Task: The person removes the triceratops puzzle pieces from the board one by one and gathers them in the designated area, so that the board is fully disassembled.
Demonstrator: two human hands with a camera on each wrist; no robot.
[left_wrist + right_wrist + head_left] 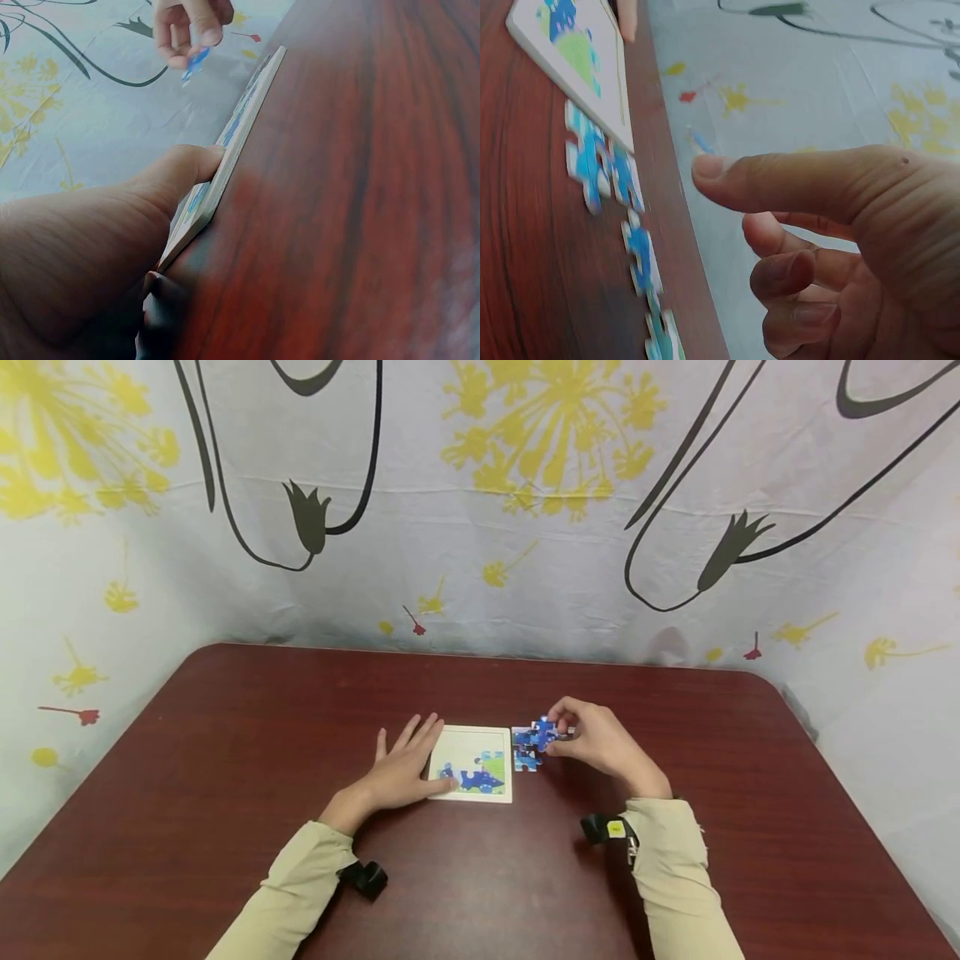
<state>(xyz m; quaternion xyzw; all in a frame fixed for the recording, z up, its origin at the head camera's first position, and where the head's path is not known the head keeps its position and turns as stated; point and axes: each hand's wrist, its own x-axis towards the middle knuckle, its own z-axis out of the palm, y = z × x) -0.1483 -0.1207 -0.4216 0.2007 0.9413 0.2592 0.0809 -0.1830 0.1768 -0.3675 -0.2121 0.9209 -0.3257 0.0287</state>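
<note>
A white-framed jigsaw puzzle board (471,799) lies on the table, with joined pieces (480,780) showing a blue figure and green ground along its lower and right parts. My left hand (402,774) rests on the board's left side, fingers spread and thumb pressing near the lower edge. Just right of the board, my right hand (597,739) pinches a blue jigsaw piece (196,64) between thumb and fingers, raised off the table. In the right wrist view the thumb hides most of that piece. Several loose jigsaw pieces (589,160) lie beside the board, beneath the right hand.
The dark red wooden table (480,877) carries the board near its middle. Behind its far edge hangs a pale cloth (450,527) printed with flowers. Both wrists wear black straps, one of them a strap (600,828) with a yellow label.
</note>
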